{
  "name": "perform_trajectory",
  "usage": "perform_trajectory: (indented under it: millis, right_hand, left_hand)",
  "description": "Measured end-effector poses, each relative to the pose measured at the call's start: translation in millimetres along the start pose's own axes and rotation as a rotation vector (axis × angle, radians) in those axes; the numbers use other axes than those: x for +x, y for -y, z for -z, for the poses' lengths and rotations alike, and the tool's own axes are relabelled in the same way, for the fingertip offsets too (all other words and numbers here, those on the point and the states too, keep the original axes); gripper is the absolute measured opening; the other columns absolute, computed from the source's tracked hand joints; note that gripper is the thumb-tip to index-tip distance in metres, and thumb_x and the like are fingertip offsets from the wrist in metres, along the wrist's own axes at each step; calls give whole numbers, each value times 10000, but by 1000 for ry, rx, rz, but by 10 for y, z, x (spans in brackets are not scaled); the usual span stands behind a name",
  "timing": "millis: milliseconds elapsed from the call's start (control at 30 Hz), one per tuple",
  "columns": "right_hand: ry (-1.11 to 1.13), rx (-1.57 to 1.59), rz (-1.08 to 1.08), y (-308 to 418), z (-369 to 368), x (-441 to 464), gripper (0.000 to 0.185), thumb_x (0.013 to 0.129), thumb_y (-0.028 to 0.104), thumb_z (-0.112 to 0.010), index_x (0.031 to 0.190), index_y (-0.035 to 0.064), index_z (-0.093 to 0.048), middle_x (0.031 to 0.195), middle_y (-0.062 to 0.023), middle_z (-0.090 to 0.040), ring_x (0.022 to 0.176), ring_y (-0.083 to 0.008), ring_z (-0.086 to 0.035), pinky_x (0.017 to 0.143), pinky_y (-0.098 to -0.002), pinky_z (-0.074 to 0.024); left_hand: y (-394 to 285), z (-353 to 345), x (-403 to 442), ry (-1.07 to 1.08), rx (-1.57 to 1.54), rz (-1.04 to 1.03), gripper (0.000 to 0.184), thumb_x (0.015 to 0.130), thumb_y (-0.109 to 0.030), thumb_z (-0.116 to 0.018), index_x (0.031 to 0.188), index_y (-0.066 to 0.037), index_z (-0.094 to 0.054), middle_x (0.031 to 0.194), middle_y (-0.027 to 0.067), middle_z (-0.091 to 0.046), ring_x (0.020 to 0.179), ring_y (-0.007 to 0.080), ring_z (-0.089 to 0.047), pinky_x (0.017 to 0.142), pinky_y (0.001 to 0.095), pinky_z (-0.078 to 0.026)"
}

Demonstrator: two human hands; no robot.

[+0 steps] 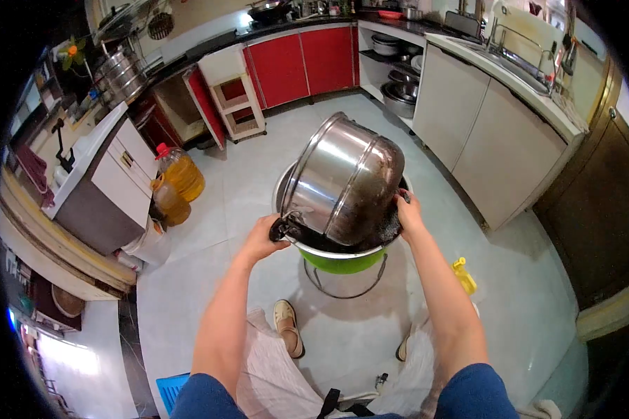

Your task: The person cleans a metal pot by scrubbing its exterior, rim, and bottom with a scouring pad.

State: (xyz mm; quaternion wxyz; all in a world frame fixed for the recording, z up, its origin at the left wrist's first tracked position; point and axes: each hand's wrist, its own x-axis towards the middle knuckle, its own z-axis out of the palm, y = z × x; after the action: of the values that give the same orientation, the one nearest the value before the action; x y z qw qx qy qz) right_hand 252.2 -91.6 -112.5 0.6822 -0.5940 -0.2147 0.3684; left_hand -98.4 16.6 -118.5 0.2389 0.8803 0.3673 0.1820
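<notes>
A large stainless steel pot (335,178) lies tilted on its side over a wide metal basin (314,250), its scorched, dark-stained bottom turned to the right. My left hand (262,239) is closed around the pot's black handle at the lower left rim. At the right, against the stained base, my right hand (409,213) has its fingers curled round something dark, partly hidden by the pot. Just below those fingers shows a dark, speckled patch; whether it is a scrubber or suds I cannot tell. Beneath the basin is a green stool (339,264) with metal legs.
Oil bottles (182,171) stand on the tiled floor at left, near a white cabinet (122,157). A yellow bottle-like object (463,276) is to the right of my arm. Red cupboards (300,63) line the back; a sink counter (496,59) runs along the right. My feet flank the stool.
</notes>
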Motion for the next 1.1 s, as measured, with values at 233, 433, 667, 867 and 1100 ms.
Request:
perform_trajectory:
  millis: [233, 433, 667, 867, 1100]
  right_hand:
    - [-27, -26, 62, 52, 108, 73, 270, 864, 174, -579, 1074, 5, -586, 979, -114, -628, 868, -214, -592, 769, -331, -471]
    - [-337, -643, 814, 589, 164, -135, 283, 710, 191, -665, 965, 68, -659, 911, -123, -607, 873, -282, -595, 793, -377, -463]
    - [-248, -534, 590, 495, 341, 34, 237, 706, 170, -641, 901, 45, -690, 862, -112, -655, 808, -235, -626, 777, -349, -473]
    - [-118, -222, 482, 712, 177, -91, 218, 756, 144, -643, 920, 3, -677, 802, -50, -652, 744, -127, -582, 712, -279, -470]
    - [-66, -142, 590, 962, -118, -318, 181, 812, 132, -631, 930, -1, -664, 828, -18, -629, 760, -104, -562, 709, -254, -457]
  left_hand:
    - [-230, 30, -46, -127, -85, 16, 529, 607, -174, -741, 1106, -105, -578, 1027, 143, -586, 1043, 331, -493, 919, 407, -419]
    - [-530, 49, -37, -138, -411, 61, 403, 699, -57, -661, 1089, -38, -561, 962, 138, -620, 924, 242, -581, 825, 338, -452]
    - [-722, 160, 48, -292, -503, 23, 359, 738, -47, -668, 1083, -31, -570, 855, 45, -634, 786, 126, -571, 730, 290, -469]
    - [-1047, 258, 129, -423, -460, -47, 286, 746, -76, -687, 1017, -44, -601, 804, 31, -617, 759, 110, -566, 666, 263, -460]
    - [-1100, 361, 292, -481, -517, -44, 194, 757, -88, -691, 923, -44, -603, 739, -6, -606, 674, 88, -542, 627, 248, -438]
